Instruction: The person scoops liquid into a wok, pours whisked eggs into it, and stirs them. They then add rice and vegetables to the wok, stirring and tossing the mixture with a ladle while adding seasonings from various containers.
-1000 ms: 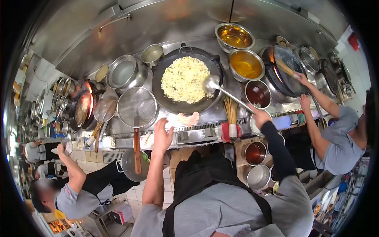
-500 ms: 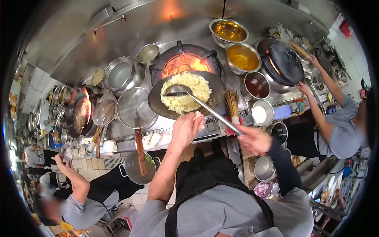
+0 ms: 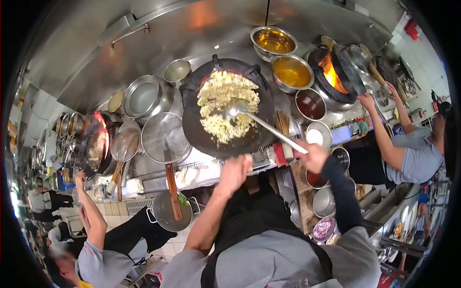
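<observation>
My left hand (image 3: 235, 174) is closed at the near edge of a dark wok (image 3: 211, 145), its fingers slightly blurred. The wok sits tilted over the burner (image 3: 217, 61) in front of me. Pale yellow fried rice (image 3: 223, 89) is spread loosely up its far side, some of it in motion. In my right hand (image 3: 313, 156) is the handle of a long metal ladle (image 3: 274, 130). The ladle's bowl rests among the rice near the middle of the wok.
Two bowls of yellow oil (image 3: 291, 73) stand beyond the wok to the right, near a pot of dark red sauce (image 3: 311, 104) and a bamboo brush (image 3: 283, 124). A round strainer (image 3: 165, 137) lies left. Co-workers stand at flaming woks on both sides.
The wok has tipped and the rice has spread towards its far side, covering the burner flames. My left hand has moved down and slightly right. The ladle has shifted right and lower.
</observation>
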{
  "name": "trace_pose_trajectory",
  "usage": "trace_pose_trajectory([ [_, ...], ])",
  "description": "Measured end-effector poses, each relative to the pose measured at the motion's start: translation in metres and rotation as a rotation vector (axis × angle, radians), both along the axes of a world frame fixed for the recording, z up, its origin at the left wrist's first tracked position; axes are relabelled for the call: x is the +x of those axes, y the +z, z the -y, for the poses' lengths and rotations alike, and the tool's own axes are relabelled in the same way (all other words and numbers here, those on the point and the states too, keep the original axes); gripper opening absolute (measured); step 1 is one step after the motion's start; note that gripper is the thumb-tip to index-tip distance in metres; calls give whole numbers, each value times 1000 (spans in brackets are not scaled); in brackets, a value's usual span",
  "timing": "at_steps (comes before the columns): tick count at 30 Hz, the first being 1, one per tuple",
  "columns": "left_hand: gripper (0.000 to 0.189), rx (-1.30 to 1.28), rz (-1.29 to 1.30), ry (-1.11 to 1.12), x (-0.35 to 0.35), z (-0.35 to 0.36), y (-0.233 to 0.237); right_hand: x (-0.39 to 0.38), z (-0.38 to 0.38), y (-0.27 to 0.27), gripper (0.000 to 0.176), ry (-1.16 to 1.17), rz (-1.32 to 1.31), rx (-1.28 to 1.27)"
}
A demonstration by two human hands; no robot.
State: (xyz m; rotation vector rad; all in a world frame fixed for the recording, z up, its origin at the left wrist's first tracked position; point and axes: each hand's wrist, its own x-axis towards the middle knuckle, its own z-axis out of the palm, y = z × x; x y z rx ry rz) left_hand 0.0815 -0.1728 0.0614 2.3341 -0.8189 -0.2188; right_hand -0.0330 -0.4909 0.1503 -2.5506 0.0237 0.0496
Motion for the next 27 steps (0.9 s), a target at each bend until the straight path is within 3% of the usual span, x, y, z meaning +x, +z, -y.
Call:
trace_pose_trajectory([
  [1,36,52,-45,25,16,5,21,1,5,49,44,8,-145,-154],
  [2,34,15,24,-31,35,8,0,10,12,102,42,23,-277,-316],
  [4,36,37,37,-69,57,17,-25,31,9,141,34,29,-8,-611],
  [7,39,32,43,-43,75,23,-49,80,12,104,24,-7,327,-707],
  [8,39,36,36,-43,80,25,-56,100,0,64,22,-118,145,-854],
  [9,39,39,34,-40,88,27,-60,115,-22,18,24,-277,-86,-827],
  [10,40,44,27,-39,93,28,-62,130,-55,-14,34,-387,-403,-451],
  [13,44,5,-11,-61,90,26,-67,142,-98,-193,41,-174,-383,-224],
  [14,45,-19,1,-63,95,28,-72,143,-103,-197,40,-135,-225,-131],
  [20,34,-55,20,3,85,30,-72,72,-85,-153,40,-216,-538,1188],
  [22,33,-70,20,11,82,29,-63,24,-78,-132,52,-141,159,72],
  [24,33,-82,30,4,85,29,-69,-11,-52,-84,70,-37,41,137],
  [26,33,-87,32,12,89,31,-68,-23,-21,-91,75,-54,-70,13],
  [27,33,-82,26,19,87,31,-65,0,-26,-60,72,-180,-281,-102],
])
